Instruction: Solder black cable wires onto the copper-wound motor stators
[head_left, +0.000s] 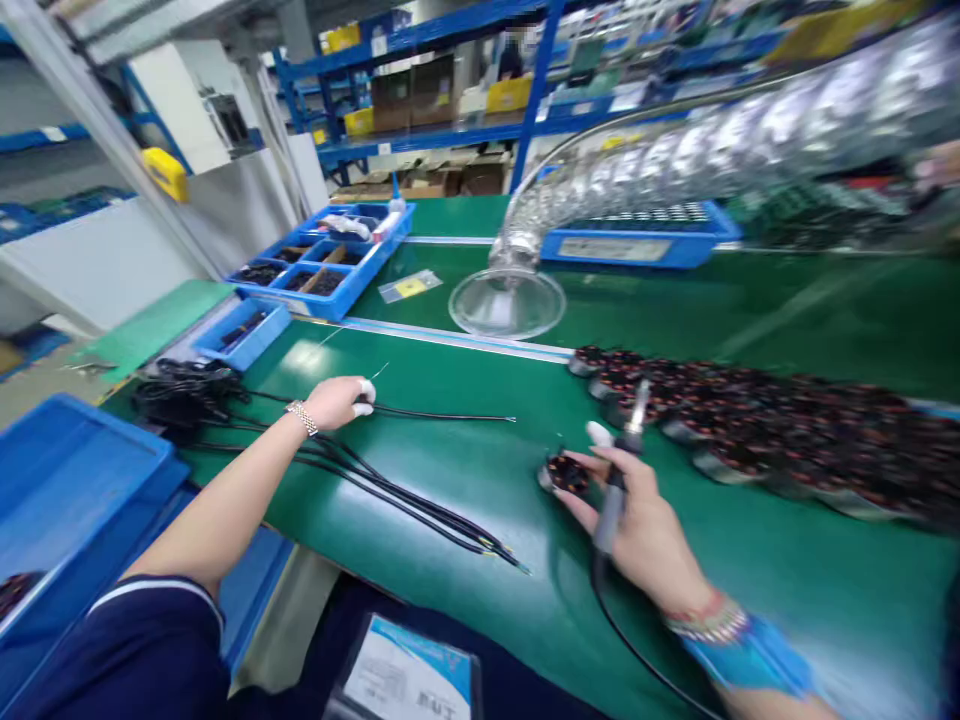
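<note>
My left hand (335, 404), with white covers on its fingertips, is closed around a black cable (442, 414) whose stripped end points right. A thin bright wire rises near those fingertips; whether they hold it I cannot tell. Below lie several more black cables (420, 503) with bared coloured ends. My right hand (637, 510) is closed on a soldering iron (613, 505), its metal tip pointing up and away. Between the thumb and fingers of that same hand is a round motor stator (566, 472) with dark windings, touching or just above the green bench; I cannot tell which.
Rows of similar stators (787, 420) line the right side. A clear fume-extraction hood (508, 303) on a silver duct hangs beyond my hands. A divided blue parts tray (349, 290), a small blue bin (244, 335) and bundled cables (187, 395) stand left.
</note>
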